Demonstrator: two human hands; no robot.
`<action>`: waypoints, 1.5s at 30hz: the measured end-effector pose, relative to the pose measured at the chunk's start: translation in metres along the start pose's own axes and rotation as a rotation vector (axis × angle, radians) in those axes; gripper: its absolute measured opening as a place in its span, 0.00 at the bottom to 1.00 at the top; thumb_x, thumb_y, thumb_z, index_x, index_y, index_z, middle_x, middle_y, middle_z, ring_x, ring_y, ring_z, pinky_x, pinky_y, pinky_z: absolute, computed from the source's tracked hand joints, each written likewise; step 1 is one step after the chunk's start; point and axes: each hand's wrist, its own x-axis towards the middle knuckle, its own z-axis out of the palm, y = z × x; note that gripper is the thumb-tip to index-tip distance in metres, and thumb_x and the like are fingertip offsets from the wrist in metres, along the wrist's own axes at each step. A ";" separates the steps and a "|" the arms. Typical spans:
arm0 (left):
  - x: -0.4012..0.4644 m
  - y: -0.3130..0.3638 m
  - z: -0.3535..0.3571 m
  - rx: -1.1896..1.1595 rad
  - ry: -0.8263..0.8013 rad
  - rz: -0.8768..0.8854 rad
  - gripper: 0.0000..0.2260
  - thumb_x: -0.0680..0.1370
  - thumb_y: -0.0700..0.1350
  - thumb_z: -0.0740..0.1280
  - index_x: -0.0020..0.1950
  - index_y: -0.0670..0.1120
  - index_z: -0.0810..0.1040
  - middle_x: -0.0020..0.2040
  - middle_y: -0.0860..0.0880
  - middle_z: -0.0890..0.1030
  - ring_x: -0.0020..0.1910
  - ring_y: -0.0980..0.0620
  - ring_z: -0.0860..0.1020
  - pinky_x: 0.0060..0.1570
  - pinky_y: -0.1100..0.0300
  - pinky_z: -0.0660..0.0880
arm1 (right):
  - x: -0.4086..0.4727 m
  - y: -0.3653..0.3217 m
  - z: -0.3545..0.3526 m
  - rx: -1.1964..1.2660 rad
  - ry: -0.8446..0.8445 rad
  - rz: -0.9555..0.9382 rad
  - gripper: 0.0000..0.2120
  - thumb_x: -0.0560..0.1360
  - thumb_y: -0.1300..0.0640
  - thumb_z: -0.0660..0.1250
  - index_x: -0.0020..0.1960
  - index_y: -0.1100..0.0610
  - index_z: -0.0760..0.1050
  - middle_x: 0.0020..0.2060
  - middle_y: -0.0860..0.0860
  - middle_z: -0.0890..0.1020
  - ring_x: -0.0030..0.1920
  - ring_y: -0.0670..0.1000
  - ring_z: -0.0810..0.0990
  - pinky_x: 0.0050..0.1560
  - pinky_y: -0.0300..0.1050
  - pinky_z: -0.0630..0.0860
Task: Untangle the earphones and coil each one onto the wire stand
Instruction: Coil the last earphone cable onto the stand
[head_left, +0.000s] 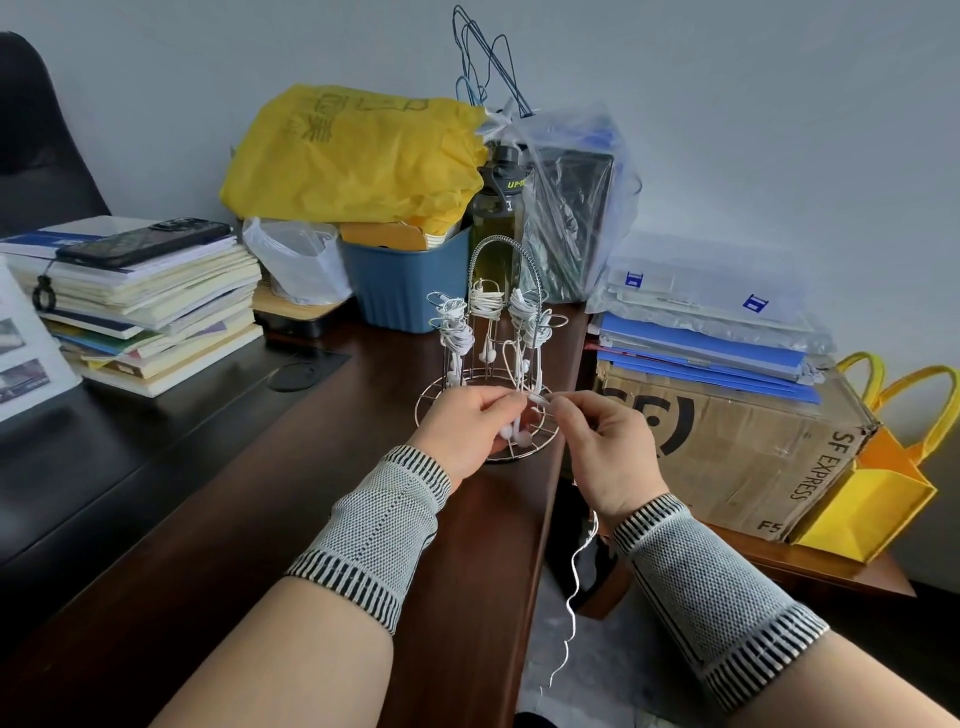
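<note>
My left hand grips white earbuds; my right hand pinches their cable, probably the plug, at six o'clock of the wire stand.

A dark brown wooden desk holds the things. The wire stand sits near its right edge, white earphones wound on its arms. Behind it stand a blue bin and a dark bottle. On the left lies a stack of books — a phone rests on top. A low side table on the right carries a cardboard box.
</note>
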 end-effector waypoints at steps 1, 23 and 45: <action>0.000 -0.001 -0.001 0.011 -0.015 -0.004 0.10 0.81 0.43 0.64 0.45 0.49 0.84 0.44 0.41 0.82 0.42 0.50 0.83 0.44 0.62 0.77 | 0.001 -0.001 0.000 -0.012 0.000 -0.016 0.09 0.78 0.56 0.66 0.41 0.45 0.79 0.35 0.46 0.83 0.39 0.47 0.81 0.42 0.40 0.77; 0.002 0.009 -0.005 0.154 0.254 0.158 0.11 0.79 0.41 0.61 0.38 0.47 0.75 0.22 0.57 0.68 0.26 0.55 0.66 0.32 0.58 0.64 | 0.016 -0.009 0.010 -0.169 -0.108 -0.127 0.06 0.77 0.58 0.65 0.46 0.51 0.80 0.29 0.46 0.78 0.27 0.43 0.73 0.33 0.38 0.72; 0.008 0.009 0.002 0.386 0.385 0.164 0.16 0.83 0.49 0.58 0.65 0.44 0.77 0.53 0.42 0.83 0.53 0.40 0.80 0.55 0.49 0.76 | 0.031 -0.013 0.017 -0.380 -0.005 -0.265 0.12 0.79 0.55 0.63 0.61 0.52 0.79 0.48 0.52 0.85 0.47 0.52 0.83 0.50 0.44 0.77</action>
